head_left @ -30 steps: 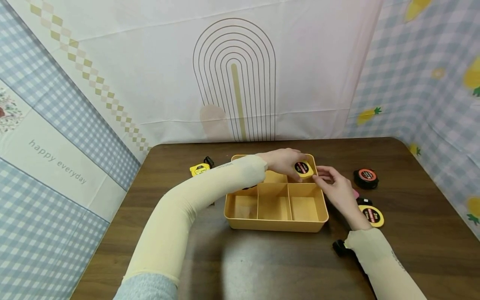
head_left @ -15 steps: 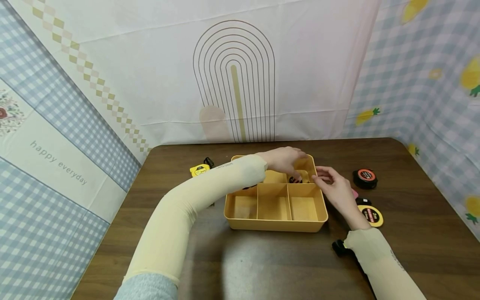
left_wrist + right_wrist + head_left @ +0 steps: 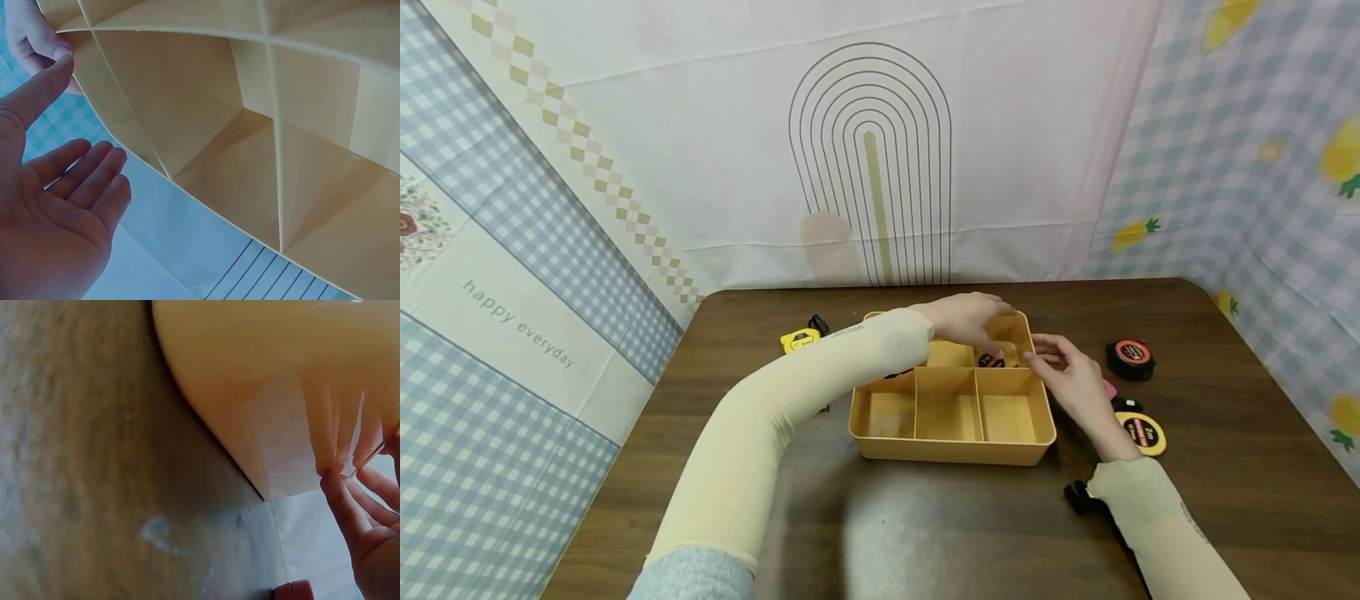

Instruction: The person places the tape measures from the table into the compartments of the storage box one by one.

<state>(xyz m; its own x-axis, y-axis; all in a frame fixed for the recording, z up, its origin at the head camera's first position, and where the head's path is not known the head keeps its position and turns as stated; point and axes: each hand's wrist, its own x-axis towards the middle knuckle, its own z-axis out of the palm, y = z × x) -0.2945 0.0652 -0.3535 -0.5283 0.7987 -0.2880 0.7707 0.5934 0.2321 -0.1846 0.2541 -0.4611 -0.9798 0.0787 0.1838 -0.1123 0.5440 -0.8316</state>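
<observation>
In the head view my left hand (image 3: 966, 321) hangs over the back right compartment of a yellow divided box (image 3: 951, 450). A tape measure (image 3: 991, 361) with a black label lies in that compartment, partly hidden by the hand. The left wrist view shows the fingers of the left hand (image 3: 69, 206) apart and holding nothing. My right hand (image 3: 1075, 379) touches the box's right side near the rim. In the right wrist view the fingertips of the right hand (image 3: 369, 519) meet the outer wall (image 3: 250, 394).
Right of the box lie a black and red tape measure (image 3: 1131, 359), a yellow tape measure (image 3: 1142, 433) and a small pink thing (image 3: 1109, 388). Another yellow tape measure (image 3: 800, 339) lies to the left, behind the left sleeve. The dark wooden table (image 3: 910, 533) meets a cloth backdrop (image 3: 1015, 150).
A second ago my left hand held the yellow tape measure above the back right compartment. It has let go, and the tape measure lies inside. My right hand has stayed at the rim.
</observation>
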